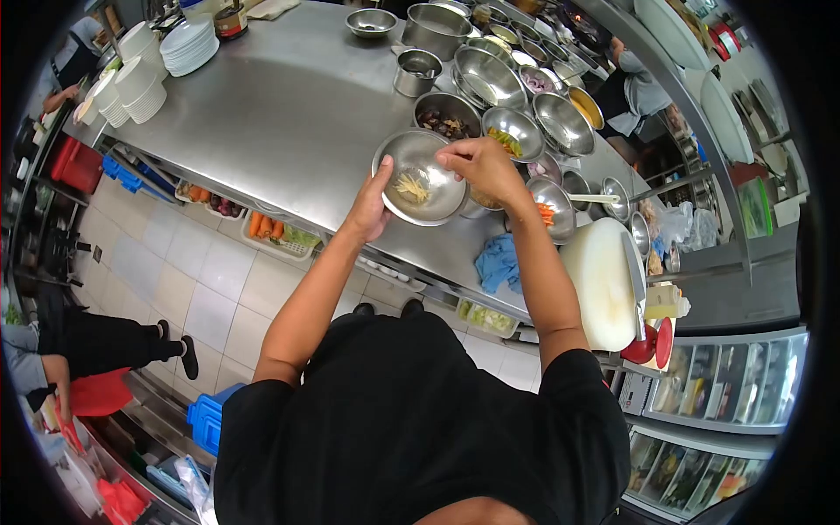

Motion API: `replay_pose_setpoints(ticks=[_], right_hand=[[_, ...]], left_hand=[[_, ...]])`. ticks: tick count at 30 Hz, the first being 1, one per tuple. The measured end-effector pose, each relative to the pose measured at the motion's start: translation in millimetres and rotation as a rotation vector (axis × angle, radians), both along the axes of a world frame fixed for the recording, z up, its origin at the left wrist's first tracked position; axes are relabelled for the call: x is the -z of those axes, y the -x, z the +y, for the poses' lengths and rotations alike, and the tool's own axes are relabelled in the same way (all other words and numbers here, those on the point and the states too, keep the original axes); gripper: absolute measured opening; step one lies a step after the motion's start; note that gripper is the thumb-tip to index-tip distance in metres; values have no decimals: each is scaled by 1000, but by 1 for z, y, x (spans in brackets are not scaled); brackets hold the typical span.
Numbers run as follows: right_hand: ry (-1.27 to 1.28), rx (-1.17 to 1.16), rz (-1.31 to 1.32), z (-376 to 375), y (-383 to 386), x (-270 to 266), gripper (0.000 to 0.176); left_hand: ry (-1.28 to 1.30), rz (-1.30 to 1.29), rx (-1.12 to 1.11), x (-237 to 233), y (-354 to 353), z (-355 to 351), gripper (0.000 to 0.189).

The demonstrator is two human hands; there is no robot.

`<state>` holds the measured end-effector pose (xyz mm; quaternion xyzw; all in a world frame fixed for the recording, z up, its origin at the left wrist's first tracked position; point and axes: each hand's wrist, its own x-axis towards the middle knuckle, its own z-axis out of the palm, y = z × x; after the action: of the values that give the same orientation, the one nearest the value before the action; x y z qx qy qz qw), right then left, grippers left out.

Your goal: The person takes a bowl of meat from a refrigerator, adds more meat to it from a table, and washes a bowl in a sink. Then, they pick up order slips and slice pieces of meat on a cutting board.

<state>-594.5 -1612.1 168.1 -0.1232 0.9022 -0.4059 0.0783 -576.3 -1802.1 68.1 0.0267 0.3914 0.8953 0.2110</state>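
While standing at the steel counter (289, 131), grips one steel bowl (435, 201) at its near rim with the left hand (372, 206), thumb on the edge, palm closed round it. Hovers the right hand (481, 166) over the bowl's far side, fingertips bunched downward; whether pinching anything, cannot tell. Inside, one small heap of pale shreds (411, 186). Just beyond, three filled bowls; nearer, one blue cloth (499, 262) and one white cutting board (602, 280).

pale tiled floor (188, 271) — long steel counter (289, 114) above.
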Motion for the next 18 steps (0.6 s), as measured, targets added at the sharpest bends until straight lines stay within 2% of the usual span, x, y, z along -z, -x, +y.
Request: replay_pose_setpoints(ticks=[2, 3, 4, 6, 7, 10, 11, 12, 14, 18], right_hand=[[70, 68, 56, 2, -3, -3, 23], [17, 20, 252, 3, -2, 6, 23], [16, 25, 258, 3, 0, 15, 23], [-368, -191, 281, 3, 1, 35, 25], [-313, -83, 281, 2, 3, 44, 23], [-409, -49, 262, -9, -10, 12, 18], [-381, -71, 287, -13, -13, 19, 18], [-491, -115, 256, -18, -17, 21, 16], [-546, -106, 297, -18, -8, 36, 16], [-429, -75, 272, -2, -6, 17, 17]], left_hand=[[-9, 8, 4, -1, 1, 1, 57], [10, 5, 1, -4, -1, 2, 58], [29, 2, -1, -6, -3, 3, 60], [46, -12, -2, -11, -7, 6, 60], [58, -26, -15, -14, -6, 7, 60], [48, 15, -18, -6, -4, 9, 60], [50, 14, -16, -6, -4, 9, 60], [20, 24, -18, -7, -5, 11, 59], [-9, 36, -17, -7, -5, 15, 59], [46, 8, -54, -9, -2, 18, 60]])
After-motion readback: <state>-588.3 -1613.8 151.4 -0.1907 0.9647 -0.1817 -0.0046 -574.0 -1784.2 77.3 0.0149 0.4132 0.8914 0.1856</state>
